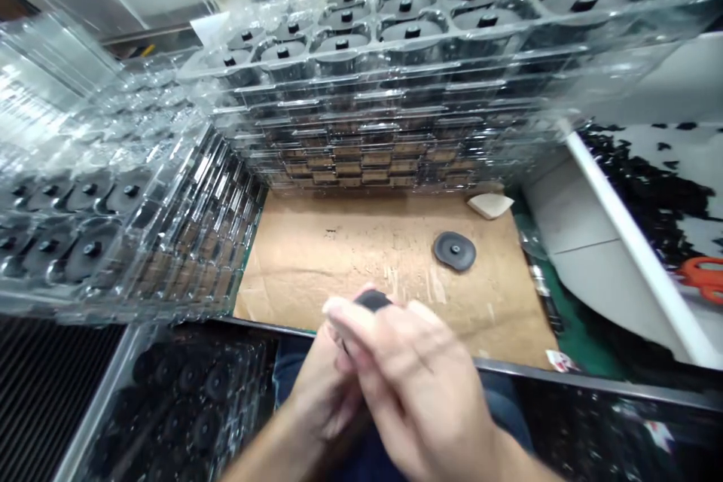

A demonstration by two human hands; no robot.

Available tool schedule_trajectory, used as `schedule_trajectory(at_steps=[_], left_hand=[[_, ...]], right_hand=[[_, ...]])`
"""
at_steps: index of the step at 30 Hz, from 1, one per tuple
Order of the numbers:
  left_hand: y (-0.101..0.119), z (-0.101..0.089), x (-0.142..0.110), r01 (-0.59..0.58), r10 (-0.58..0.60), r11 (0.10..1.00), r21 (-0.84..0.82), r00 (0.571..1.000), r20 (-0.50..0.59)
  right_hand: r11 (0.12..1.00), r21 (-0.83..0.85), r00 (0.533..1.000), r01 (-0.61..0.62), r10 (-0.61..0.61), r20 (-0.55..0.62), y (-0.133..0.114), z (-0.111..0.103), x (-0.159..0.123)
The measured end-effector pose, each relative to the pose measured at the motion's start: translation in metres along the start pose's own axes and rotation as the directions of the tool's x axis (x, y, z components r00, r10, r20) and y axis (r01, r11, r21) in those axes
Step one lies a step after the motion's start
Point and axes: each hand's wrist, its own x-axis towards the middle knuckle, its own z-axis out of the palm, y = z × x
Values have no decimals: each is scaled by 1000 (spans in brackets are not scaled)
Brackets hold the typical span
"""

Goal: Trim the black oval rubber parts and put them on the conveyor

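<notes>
My left hand (324, 380) and my right hand (418, 369) meet above the front edge of the work surface. Both are closed round a dark grey part (373, 300), of which only the upper end shows between the fingers. My right hand covers most of it and much of my left hand's fingers. Beyond them, a dark grey oval part (455, 250) with a small raised stub in its middle lies on the cardboard sheet (316, 256). It is apart from both hands.
Stacked clear trays (367, 98) holding similar parts line the back; another stack (186, 233) stands left. A pale wedge-shaped piece (490, 205) lies at the cardboard's far right corner. Rightward, a white bin (626, 218) holds black scraps (649, 173) and orange-handled scissors (703, 277).
</notes>
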Motion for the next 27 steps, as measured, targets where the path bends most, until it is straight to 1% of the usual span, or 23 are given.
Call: schedule_trajectory(at_steps=[1,2,3,4,5,6,8,9,10,12,14,15,17,18,20,21,22,23,24,25,26,27], left_hand=[[0,0,0,-14,14,1000,-13,1000,5],[1,-2,1,-31,31,999,-17,999,12],[3,-3,1,-41,41,999,-14,999,16],[4,-5,2,-47,47,999,-13,999,13],[4,-7,2,-46,46,999,-16,999,-3],[4,-8,3,-48,48,999,-23,998,-27],[3,-6,3,-42,39,998,-52,998,-55],[2,-3,4,-34,30,997,-71,998,-57],[1,0,4,-21,17,996,-87,998,-53],[-1,6,4,-11,8,994,-112,1000,-24],[-1,10,4,-6,8,992,-130,1000,18],[-1,10,4,-4,10,991,-135,999,41],[-1,9,3,9,4,990,-141,996,92],[-1,8,3,17,-1,990,-138,993,115],[-3,3,4,8,11,994,-111,985,173],[-4,1,4,-17,33,997,-81,979,200],[-6,-1,5,-68,72,997,-28,972,222],[-7,-4,7,-151,130,986,68,960,248],[-8,-6,8,-275,210,939,205,933,292],[-9,-9,10,-425,292,829,363,883,367],[-10,-11,12,-566,346,653,503,814,466],[-10,-13,14,-669,352,445,596,742,570]], right_hand=[[999,15,999,37,-37,-6,1,-1,-5],[997,50,998,59,-60,21,3,-3,-11],[994,95,996,47,-54,71,7,-7,-18],[991,132,993,-1,-14,115,13,-12,-25],[985,150,987,-87,65,144,21,-16,-33],[968,148,972,-203,181,147,30,-19,-40],[902,108,908,-418,413,66,52,-20,-51],[873,89,877,-480,481,8,64,-16,-56],[856,74,857,-512,515,-18,76,-9,-60],[856,48,857,-515,516,9,96,7,-65],[861,38,862,-507,507,20,108,21,-66],[860,36,860,-509,510,-3,110,24,-65],[857,49,855,-514,516,-61,106,23,-63],[856,65,853,-512,516,-78,101,19,-61],[857,113,856,-503,512,-68,90,6,-58],[855,142,858,-500,510,-52,86,0,-57],[850,170,859,-499,511,-33,82,-6,-57],[843,193,857,-503,516,-18,79,-9,-58],[833,209,851,-512,525,-9,77,-11,-61],[824,220,844,-523,536,-3,76,-11,-64],[813,225,834,-537,551,-1,76,-11,-68],[803,227,824,-552,567,-3,76,-10,-73]])
